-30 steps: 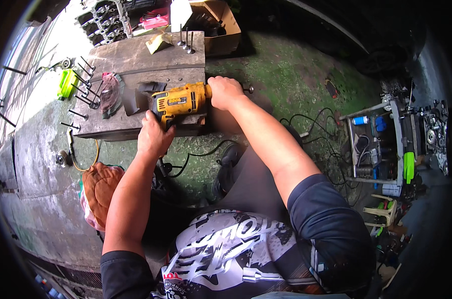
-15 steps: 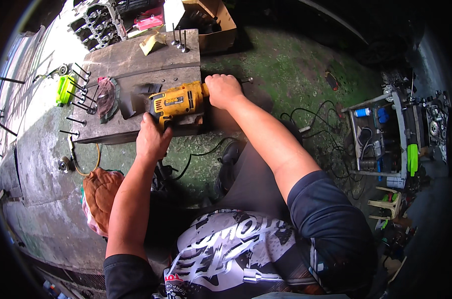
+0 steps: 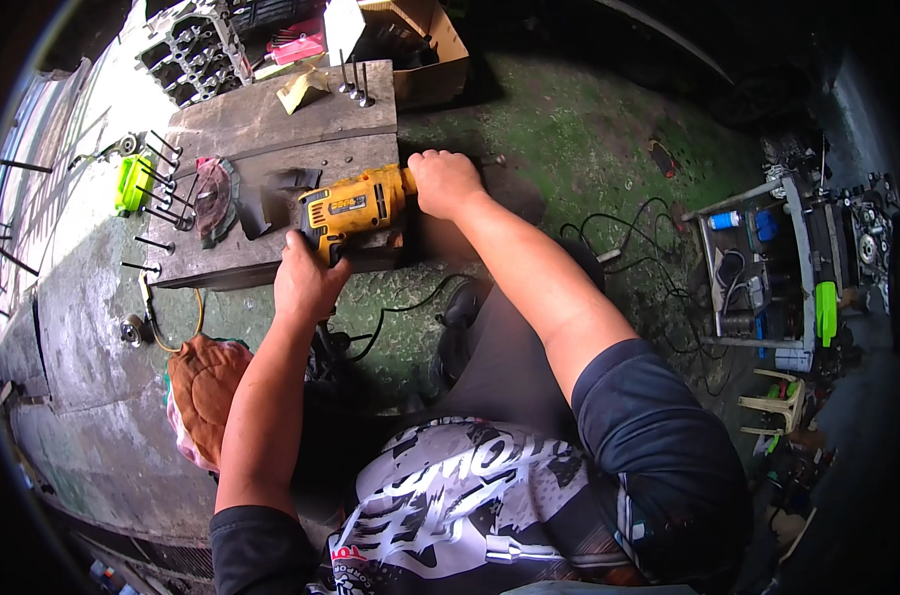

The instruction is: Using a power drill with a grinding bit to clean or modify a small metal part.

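Observation:
My left hand grips the handle of a yellow-and-black power drill, held level over the near edge of a wooden bench, its nose to the right. My right hand is closed just in front of the chuck. Past its fingers pokes the blurred tip of a thin rod with a flared end, like an engine valve; the rest is hidden in the fist. Several engine valves stand along the bench's left edge, others at its far right corner. A dirty rag and dark sheet lie left of the drill.
An engine cylinder head and a cardboard box are beyond the bench. A brown cloth bundle sits by my left forearm. Black cable runs over the green floor. At right stand a metal rack and a small cream stool.
Both hands keep their holds on the drill and the rod. The rod's flared end is fainter and more blurred now. The whole view has shifted very slightly.

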{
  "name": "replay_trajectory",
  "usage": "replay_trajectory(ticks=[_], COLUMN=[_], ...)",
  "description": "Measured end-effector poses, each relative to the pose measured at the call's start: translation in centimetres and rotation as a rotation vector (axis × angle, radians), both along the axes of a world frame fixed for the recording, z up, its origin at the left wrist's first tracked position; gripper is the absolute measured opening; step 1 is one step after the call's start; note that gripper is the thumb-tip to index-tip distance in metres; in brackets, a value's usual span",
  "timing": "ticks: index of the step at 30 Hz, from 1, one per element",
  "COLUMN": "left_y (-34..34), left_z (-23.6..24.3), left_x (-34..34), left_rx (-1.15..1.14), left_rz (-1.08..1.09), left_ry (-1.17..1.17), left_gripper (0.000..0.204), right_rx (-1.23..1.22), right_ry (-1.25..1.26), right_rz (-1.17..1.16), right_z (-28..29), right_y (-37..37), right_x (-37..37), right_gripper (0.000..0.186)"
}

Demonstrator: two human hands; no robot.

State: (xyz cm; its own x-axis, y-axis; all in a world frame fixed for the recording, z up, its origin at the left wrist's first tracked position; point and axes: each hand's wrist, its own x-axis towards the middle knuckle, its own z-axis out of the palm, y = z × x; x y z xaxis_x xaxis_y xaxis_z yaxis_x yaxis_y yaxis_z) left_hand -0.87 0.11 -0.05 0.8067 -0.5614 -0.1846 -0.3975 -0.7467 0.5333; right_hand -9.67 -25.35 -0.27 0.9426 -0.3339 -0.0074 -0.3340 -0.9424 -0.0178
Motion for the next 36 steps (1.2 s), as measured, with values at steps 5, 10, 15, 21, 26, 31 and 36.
replay_trajectory(ticks=[5,10,15,21,26,31,36], left_y=[0.1,0.1,0.2,0.3,0.4,0.2,0.3], left_z=[0.1,-0.1,-0.1,-0.6,-0.8,-0.5,-0.4], left_x=[0.1,0.1,0.2,0.4,0.4,0.4,0.4], left_rx=[0.001,-0.024,0.022,0.033,0.03,0.047,0.04], left_rz=[0.0,0.011,0.001,-0.014,-0.016,-0.016,-0.023], left_ry=[-0.003,0.018,0.014,0.006,-0.011,0.004,0.006], left_gripper=[0.064,0.064,0.064,0.064,0.064,0.063,0.062], right_rx=[0.026,0.003,0.029,0.027,0.136,0.13,0.135], right_ry=[-0.037,-0.07,-0.065,-0.033,-0.044,-0.057,-0.044], right_rz=[-0.02,-0.052,-0.072,-0.025,-0.07,-0.046,-0.034], right_z=[-0.5,-1.1,-0.7,-0.3,0.2,0.5,0.6], right_y=[-0.1,-0.9,-0.8,-1.5,-1.7,-1.8,-1.3], right_x=[-0.1,-0.6,-0.9,-1.1,-1.4,-1.5,-1.2], right_gripper=[0.018,0.017,0.015,0.019,0.025,0.026,0.026])
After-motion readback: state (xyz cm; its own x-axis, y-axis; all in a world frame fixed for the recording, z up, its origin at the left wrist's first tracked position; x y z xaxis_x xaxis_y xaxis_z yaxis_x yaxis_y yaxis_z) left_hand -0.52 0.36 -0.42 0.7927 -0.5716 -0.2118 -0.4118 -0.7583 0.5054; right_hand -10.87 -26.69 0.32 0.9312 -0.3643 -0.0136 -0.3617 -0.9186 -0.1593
